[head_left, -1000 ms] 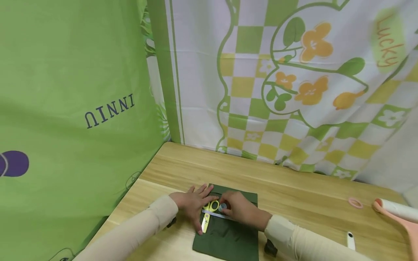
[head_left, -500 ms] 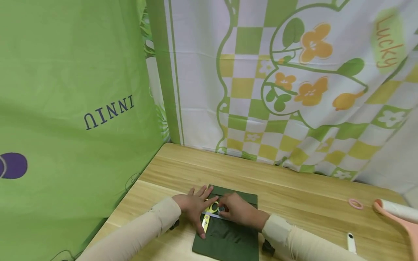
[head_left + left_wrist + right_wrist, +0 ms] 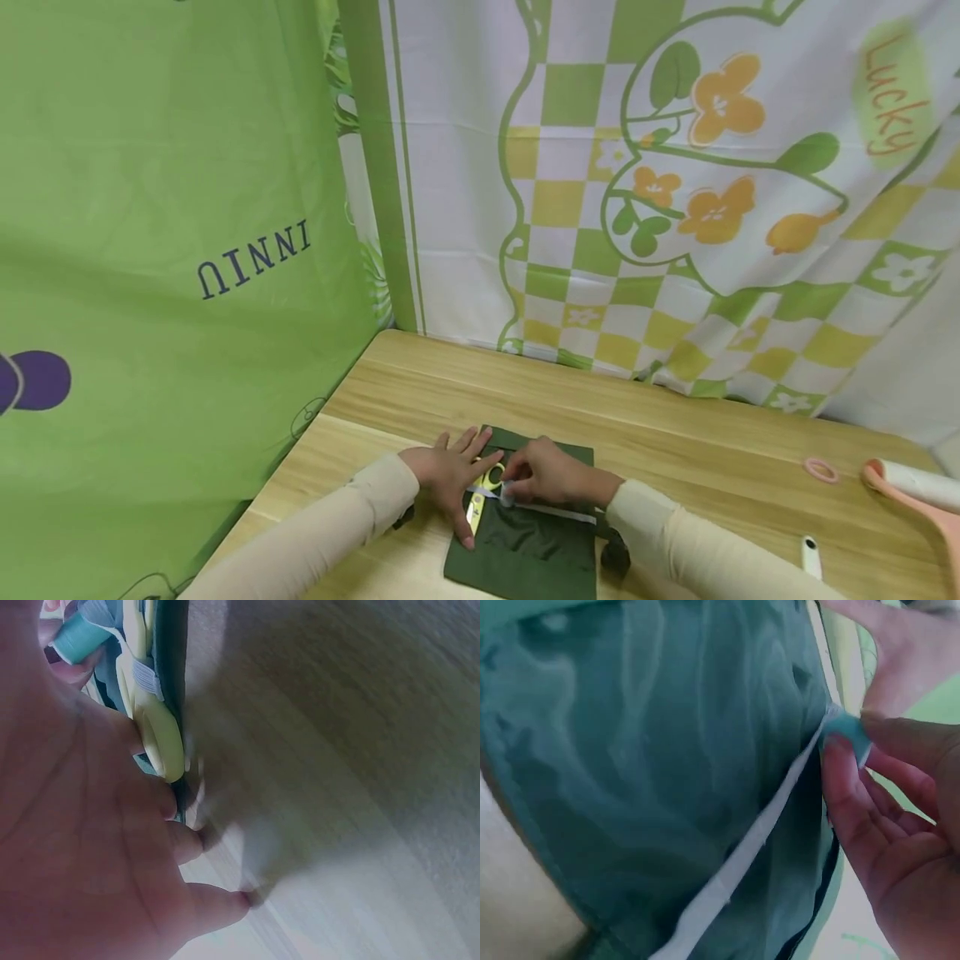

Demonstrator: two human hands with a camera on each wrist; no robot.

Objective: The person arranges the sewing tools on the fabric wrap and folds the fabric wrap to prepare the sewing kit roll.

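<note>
Down at the near side of the pale wood-grained bench [image 3: 420,375], the action is all on a dark green fabric panel [image 3: 525,567] lying flat; across it runs a narrow greyish-white band [image 3: 558,512], and under that band sits a pair of yellow-handled scissors [image 3: 477,505], tucked along the panel's left edge.

And there's the shift: half a second ago the small teal cylinder [image 3: 846,731] was up beside the scissors' finger rings; now it has come down to the band itself, and the band's far stretch shows past the hand, out to the panel's right side! Cylinder and strap have met, so the work, as I read it, now turns on how those two sit together; whether the strap goes over or around the cylinder, I cannot tell from here.

Look at the right hand [image 3: 553,475]: its grip is closed down to a tight pinch, thumb and finger on that cylinder; the left hand [image 3: 450,479] lies spread wide, no pinch at all, thumb by the blade end, forefinger near the rings, steady in its place.

Off to the right, spectators only: a pink ring [image 3: 821,470], a white roll [image 3: 918,485] and a slim white handle [image 3: 812,557].
</note>
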